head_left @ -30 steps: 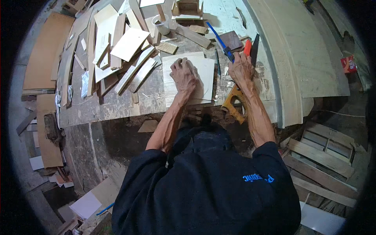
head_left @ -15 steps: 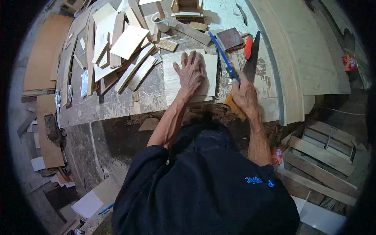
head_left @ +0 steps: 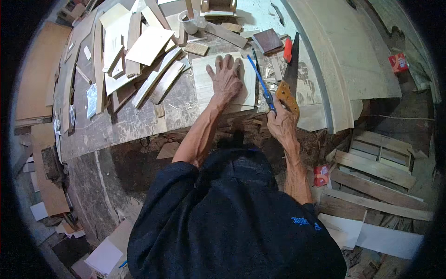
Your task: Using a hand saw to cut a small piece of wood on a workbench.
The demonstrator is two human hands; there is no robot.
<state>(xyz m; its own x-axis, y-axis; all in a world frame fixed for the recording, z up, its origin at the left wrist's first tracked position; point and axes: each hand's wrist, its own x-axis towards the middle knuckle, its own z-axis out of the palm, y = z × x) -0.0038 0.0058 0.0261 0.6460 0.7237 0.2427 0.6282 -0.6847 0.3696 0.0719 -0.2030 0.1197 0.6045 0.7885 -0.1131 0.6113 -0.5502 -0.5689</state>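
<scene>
My left hand (head_left: 227, 79) lies flat with its fingers spread, pressing on a pale square wooden board (head_left: 202, 79). At least one more board edge shows beneath it. My right hand (head_left: 282, 123) is closed round the handle of a blue hacksaw (head_left: 260, 79), seen nearly edge-on. Its frame points away from me, just right of the boards and apart from them. Right beside that hand, a handsaw (head_left: 289, 96) with a brown wooden handle rests on the workbench (head_left: 134, 128), its dark blade reaching away.
Wood offcuts (head_left: 148, 45) pile up on the left of the bench. Farther back stand a white cup (head_left: 188, 22) holding a stick and a small wooden piece (head_left: 218, 5). A dark block (head_left: 267, 41) and a red object (head_left: 288, 50) lie near the handsaw. Large sheets (head_left: 344, 60) border the right.
My right hand has drawn back toward me with the hacksaw, uncovering the handsaw's handle. My left hand stays on the board. The whole view has shifted slightly.
</scene>
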